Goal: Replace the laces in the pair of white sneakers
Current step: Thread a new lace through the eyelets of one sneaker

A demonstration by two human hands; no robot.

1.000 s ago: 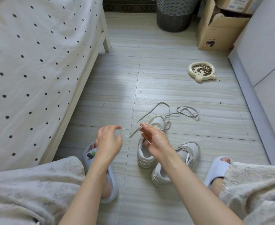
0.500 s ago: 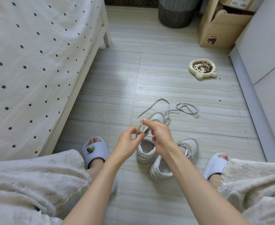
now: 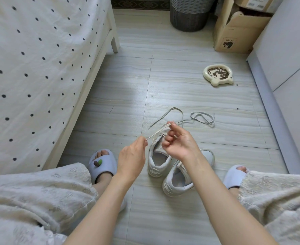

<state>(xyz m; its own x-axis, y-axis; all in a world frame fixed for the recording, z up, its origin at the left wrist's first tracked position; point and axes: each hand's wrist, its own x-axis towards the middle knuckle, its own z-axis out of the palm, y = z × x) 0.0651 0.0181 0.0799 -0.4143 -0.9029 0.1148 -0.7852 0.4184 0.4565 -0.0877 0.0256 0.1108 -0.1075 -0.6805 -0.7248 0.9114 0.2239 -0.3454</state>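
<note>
The person sits with both arms stretched over the floor (image 3: pixel 163 82). The left hand (image 3: pixel 132 159) is closed and pinches the tip of a white lace (image 3: pixel 157 132) between thumb and finger. The right hand (image 3: pixel 180 142) holds the same lace higher up, also between thumb and fingertip, while its other fingers are curled loosely. The lace runs straight between the 2 hands, from the left hand up toward 1 o'clock.

Under the hands stand the 2 white sneakers (image 3: pixel 157 160), side by side and touching, heels toward the person. The left sneaker is directly below the right hand; the right sneaker (image 3: pixel 178 181) is partly covered by the right wrist.

A grey lace (image 3: pixel 198 119) lies loose on the floor at 12 o'clock from the sneakers, in several loops.

The person wears 2 pale slippers (image 3: pixel 103 165), 1 at 9 o'clock from the sneakers and 1 at 3 o'clock. A bed (image 3: pixel 39 68) with a dotted sheet is at 10 o'clock. At 1 o'clock, well apart from the sneakers, is a cream pet bowl (image 3: pixel 217 81) with dry food. Farther away stand a grey basket (image 3: pixel 189 16) and a cardboard box (image 3: pixel 234 32).
</note>
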